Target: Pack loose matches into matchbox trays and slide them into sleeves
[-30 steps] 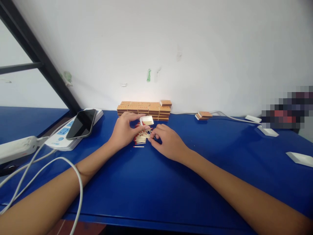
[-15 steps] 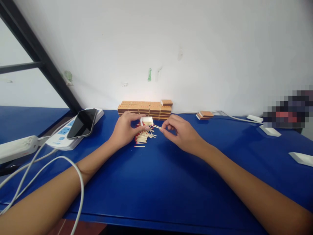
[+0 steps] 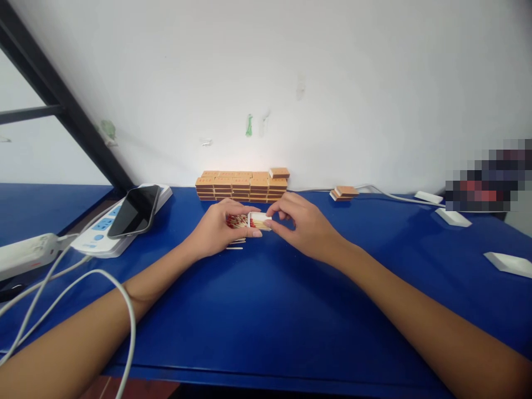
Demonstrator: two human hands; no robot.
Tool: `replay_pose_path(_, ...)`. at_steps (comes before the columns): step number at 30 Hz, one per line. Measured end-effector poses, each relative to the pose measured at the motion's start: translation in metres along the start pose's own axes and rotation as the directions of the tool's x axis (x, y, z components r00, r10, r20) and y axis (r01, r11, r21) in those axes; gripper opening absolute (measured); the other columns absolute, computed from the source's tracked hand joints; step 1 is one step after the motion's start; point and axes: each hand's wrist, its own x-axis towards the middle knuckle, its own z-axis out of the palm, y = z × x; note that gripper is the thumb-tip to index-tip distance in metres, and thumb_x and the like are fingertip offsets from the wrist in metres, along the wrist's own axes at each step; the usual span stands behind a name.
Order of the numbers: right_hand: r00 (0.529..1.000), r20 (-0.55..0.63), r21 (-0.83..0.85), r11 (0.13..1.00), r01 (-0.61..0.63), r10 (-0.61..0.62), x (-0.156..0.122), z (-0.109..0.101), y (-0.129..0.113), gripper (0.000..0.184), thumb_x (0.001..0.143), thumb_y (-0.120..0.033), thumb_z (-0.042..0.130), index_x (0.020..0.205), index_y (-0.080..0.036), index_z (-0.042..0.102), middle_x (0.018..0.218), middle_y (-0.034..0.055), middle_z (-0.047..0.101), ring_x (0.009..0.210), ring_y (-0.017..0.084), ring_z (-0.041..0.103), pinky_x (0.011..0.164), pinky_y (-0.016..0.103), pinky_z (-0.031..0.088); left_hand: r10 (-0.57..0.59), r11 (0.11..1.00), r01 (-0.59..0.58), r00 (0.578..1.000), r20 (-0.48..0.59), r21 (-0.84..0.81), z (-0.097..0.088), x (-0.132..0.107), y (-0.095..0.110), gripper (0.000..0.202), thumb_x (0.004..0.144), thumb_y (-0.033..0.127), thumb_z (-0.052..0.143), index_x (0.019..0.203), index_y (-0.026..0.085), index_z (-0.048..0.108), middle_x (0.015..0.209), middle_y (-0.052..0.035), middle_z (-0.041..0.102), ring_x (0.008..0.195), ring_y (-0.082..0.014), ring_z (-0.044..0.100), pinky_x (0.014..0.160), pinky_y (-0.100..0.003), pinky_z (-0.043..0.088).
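My left hand [image 3: 216, 227] grips a small white matchbox tray [image 3: 261, 217] between thumb and fingers. Inside the tray lie several matches [image 3: 258, 224], their red heads toward the left. My right hand [image 3: 301, 224] is closed in a pinch at the tray's right end, where its fingertips meet the tail ends of matches; they partly cover that end. A pile of loose red-headed matches [image 3: 236, 220] lies on the blue table beneath and beside my left hand, which hides part of it. One single match [image 3: 234, 248] rests apart, nearer to me.
Orange-brown matchboxes [image 3: 241, 183] are stacked against the wall. A few more matchboxes [image 3: 344, 192] lie to the right. At left are a power strip [image 3: 103, 230] with a phone [image 3: 135, 210] on it and a looping white cable [image 3: 128, 310]. White pieces [image 3: 453, 217] lie far right.
My right hand has brought its matches left to the tray, and they now lie in it. The tray has shifted slightly right and nearer to me in my left hand. The view has turned slightly.
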Motion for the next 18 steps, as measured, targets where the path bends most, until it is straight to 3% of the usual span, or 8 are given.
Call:
replay_pose_path(3,0.995,-0.084,0.041,0.997,-0.060,0.063,0.000,0.003,-0.003,0.005,0.101,-0.024,0.066,0.098,-0.021,0.068,0.085,0.0008,0.058,0.076,0.017,0.054,0.072,0.032,0.044,-0.027,1.000,0.027,0.999,-0.035,-0.014,-0.001,0.002,-0.002,0.046,0.080,0.051,0.096,0.121,0.031,0.086,0.106,-0.0051,0.083,0.099,-0.0272,0.073,0.090,-0.041,0.057)
replay_pose_path(6,0.984,-0.113,0.043,0.990,-0.132,0.136,-0.002,0.012,-0.004,0.009,0.101,-0.024,0.065,0.093,-0.021,0.068,0.083,0.0006,0.057,0.076,0.017,0.054,0.072,0.033,0.044,-0.046,0.999,0.048,0.989,-0.138,0.013,-0.004,0.004,-0.006,0.042,0.083,0.050,0.093,0.119,0.029,0.086,0.114,-0.0060,0.085,0.107,-0.0298,0.075,0.098,-0.045,0.056)
replay_pose_path(9,0.985,0.011,-0.012,0.985,-0.173,0.173,-0.005,0.023,-0.001,0.006,0.097,-0.023,0.070,0.092,-0.021,0.069,0.087,0.0020,0.061,0.081,0.019,0.057,0.076,0.034,0.044,-0.069,0.994,0.088,0.970,-0.233,0.070,-0.007,0.005,-0.008,0.039,0.084,0.046,0.093,0.117,0.027,0.086,0.119,-0.0072,0.084,0.113,-0.0319,0.075,0.103,-0.049,0.055)
replay_pose_path(12,0.969,0.137,-0.055,0.978,-0.200,0.206,-0.006,0.032,0.000,0.006,0.096,-0.024,0.073,0.094,-0.021,0.068,0.091,0.0035,0.063,0.088,0.021,0.059,0.080,0.035,0.045,-0.062,0.991,0.088,0.969,-0.240,0.098,-0.008,0.005,-0.008,0.038,0.085,0.044,0.092,0.118,0.027,0.086,0.119,-0.0075,0.084,0.113,-0.0317,0.075,0.101,-0.049,0.055)
replay_pose_path(18,0.950,0.207,-0.097,0.971,-0.219,0.235,-0.003,0.038,0.000,0.010,0.100,-0.016,0.067,0.091,-0.021,0.066,0.091,0.0043,0.064,0.091,0.022,0.059,0.083,0.035,0.045,-0.034,0.991,0.064,0.968,-0.247,0.114,-0.007,0.003,-0.004,0.039,0.084,0.044,0.093,0.118,0.027,0.086,0.111,-0.0066,0.085,0.105,-0.0301,0.074,0.097,-0.047,0.055)
